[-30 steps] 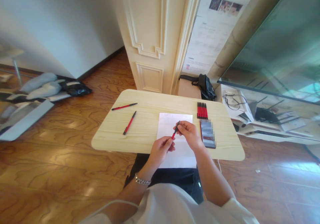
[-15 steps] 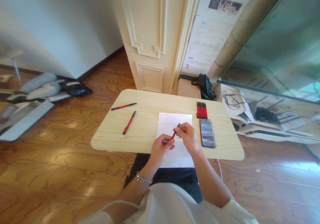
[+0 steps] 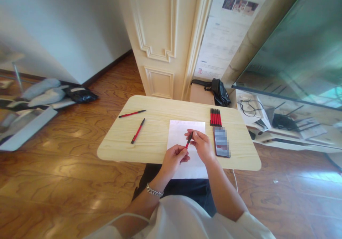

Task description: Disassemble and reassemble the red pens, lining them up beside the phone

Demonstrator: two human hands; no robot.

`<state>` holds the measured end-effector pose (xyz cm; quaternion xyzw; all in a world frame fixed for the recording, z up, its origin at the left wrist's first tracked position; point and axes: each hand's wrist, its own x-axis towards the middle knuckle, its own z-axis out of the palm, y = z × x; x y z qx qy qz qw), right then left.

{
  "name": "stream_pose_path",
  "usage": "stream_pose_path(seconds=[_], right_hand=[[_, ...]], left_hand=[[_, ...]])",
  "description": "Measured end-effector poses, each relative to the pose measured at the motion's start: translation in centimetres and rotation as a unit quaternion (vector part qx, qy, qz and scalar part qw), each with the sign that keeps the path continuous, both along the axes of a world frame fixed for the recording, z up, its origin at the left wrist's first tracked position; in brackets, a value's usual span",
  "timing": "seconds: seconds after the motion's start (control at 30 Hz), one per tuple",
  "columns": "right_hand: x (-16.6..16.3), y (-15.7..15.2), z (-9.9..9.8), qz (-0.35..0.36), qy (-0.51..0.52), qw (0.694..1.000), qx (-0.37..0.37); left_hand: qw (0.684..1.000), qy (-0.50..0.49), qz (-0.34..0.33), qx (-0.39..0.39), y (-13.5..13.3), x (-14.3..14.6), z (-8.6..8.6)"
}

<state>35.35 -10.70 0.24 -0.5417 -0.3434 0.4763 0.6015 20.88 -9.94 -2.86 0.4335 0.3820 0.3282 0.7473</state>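
Observation:
A red and black pen (image 3: 188, 140) is held between both hands above a white sheet of paper (image 3: 181, 130) on a small light wooden table (image 3: 149, 139). My left hand (image 3: 175, 157) pinches its lower red end. My right hand (image 3: 201, 144) grips its upper black end with closed fingers. Two more red pens (image 3: 137, 131) lie loose on the table's left part. A neat row of several red pens (image 3: 216, 117) lies at the back right, behind a dark phone (image 3: 221, 141).
The table's near edge meets my lap. A black bag (image 3: 219, 91) sits on a box behind the table. A cream door and wall poster stand beyond. A glass-fronted low cabinet (image 3: 288, 125) stands right; bags (image 3: 53, 93) lie on the wooden floor at left.
Both hands with the pen shifted slightly; the fingers of my right hand slid along the pen's upper end. Everything else on the table stays where it was.

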Motion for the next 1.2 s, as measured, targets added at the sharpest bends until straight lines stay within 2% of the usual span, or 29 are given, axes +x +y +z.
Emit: stream_pose_path(seconds=[0.2, 0.37, 0.57, 0.73, 0.93, 1.1, 1.2], right_hand=[[-0.4, 0.3, -0.6, -0.061, -0.045, 0.997, -0.009], [-0.4, 0.1, -0.4, 0.005, 0.033, 0.999, -0.011], [-0.1, 0.0, -0.9, -0.034, -0.03, 0.999, -0.023], [-0.5, -0.1, -0.7, 0.016, 0.048, 0.999, -0.01], [-0.7, 0.2, -1.3, -0.084, -0.024, 0.996, -0.018], [-0.6, -0.1, -1.0, -0.013, 0.04, 0.999, -0.014], [-0.5, -0.1, -1.1, -0.027, 0.002, 0.999, -0.018]], left_hand=[[1.0, 0.015, 0.009, 0.003, -0.3, 0.3, 0.2], [0.999, -0.014, -0.003, -0.039, -0.3, 0.4, 0.0], [0.999, -0.017, -0.003, -0.044, -0.4, 0.6, -0.6], [0.999, -0.022, -0.004, -0.048, -0.5, 0.6, -0.7], [1.0, 0.02, 0.02, -0.007, -0.4, 0.8, -0.8], [0.999, -0.014, -0.005, -0.036, -0.3, 0.7, -0.3], [1.0, 0.006, 0.001, -0.016, -0.4, 0.6, -0.6]])
